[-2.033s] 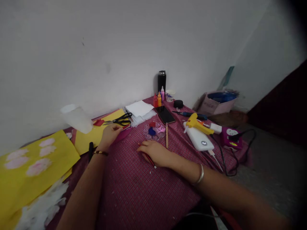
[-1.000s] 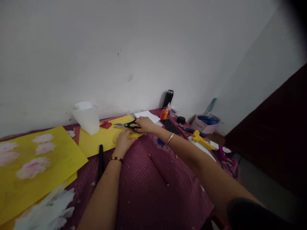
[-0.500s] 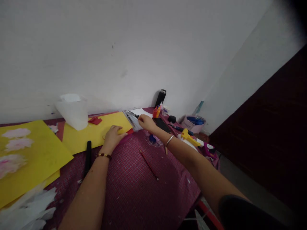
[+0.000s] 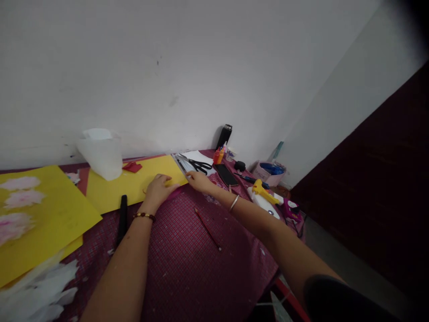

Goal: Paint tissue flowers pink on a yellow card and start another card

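My left hand (image 4: 158, 191) lies on the near edge of a yellow paper sheet (image 4: 129, 185), its fingers curved and apart, the thumb stretched to the right. My right hand (image 4: 199, 181) is closed in a pinch at that sheet's right corner; the fingertips partly hide what they grip. Just beyond it, black-handled scissors (image 4: 198, 165) rest on white paper (image 4: 201, 156), beside clear plastic (image 4: 180, 162) along the yellow sheet's edge. A strip of magenta (image 4: 174, 192) shows by the left thumb. On the cloth between my arms lies a thin red paintbrush or pencil (image 4: 208, 229).
Pink paper flowers (image 4: 23, 199) lie on another yellow sheet (image 4: 63, 210) at left, with white petals (image 4: 43, 290) nearer. A translucent bag (image 4: 102, 154) and folded red paper (image 4: 132, 167) sit behind. Rightward are paint bottles (image 4: 218, 155), a phone (image 4: 225, 175), a yellow glue gun (image 4: 264, 192) and a basket (image 4: 271, 172).
My right hand has moved from the scissors down to the yellow sheet's corner, leaving the scissors in full view on the white paper. The sheet's corner now covers the red beneath. My left hand barely moved.
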{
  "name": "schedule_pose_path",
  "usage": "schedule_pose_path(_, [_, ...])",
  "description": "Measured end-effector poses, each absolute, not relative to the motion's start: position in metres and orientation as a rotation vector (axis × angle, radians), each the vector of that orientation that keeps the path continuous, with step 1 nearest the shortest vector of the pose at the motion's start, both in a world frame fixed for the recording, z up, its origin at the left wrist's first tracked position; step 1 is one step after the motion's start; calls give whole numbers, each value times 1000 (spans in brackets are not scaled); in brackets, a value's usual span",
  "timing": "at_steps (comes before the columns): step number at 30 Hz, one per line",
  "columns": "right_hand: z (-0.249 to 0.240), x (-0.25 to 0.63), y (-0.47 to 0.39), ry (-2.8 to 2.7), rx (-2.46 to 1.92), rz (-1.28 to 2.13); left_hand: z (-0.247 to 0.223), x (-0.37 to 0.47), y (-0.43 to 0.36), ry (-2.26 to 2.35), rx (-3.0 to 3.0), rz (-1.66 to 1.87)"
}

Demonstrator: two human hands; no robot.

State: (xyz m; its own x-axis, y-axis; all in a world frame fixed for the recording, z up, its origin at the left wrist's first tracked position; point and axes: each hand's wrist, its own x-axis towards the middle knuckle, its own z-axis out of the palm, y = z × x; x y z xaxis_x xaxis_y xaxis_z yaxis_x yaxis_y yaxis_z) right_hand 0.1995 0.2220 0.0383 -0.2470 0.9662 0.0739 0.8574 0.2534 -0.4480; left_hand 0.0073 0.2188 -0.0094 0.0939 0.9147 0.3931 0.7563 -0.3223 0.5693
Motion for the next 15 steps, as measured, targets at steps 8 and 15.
schedule_pose_path(8, [35,195,231,-1981,-1692,875,-14,4,223,1653,2166,1072])
schedule_pose_path(15, [35,191,226,-1795,-1635,1096,-17,6,224,1674,2135,1085])
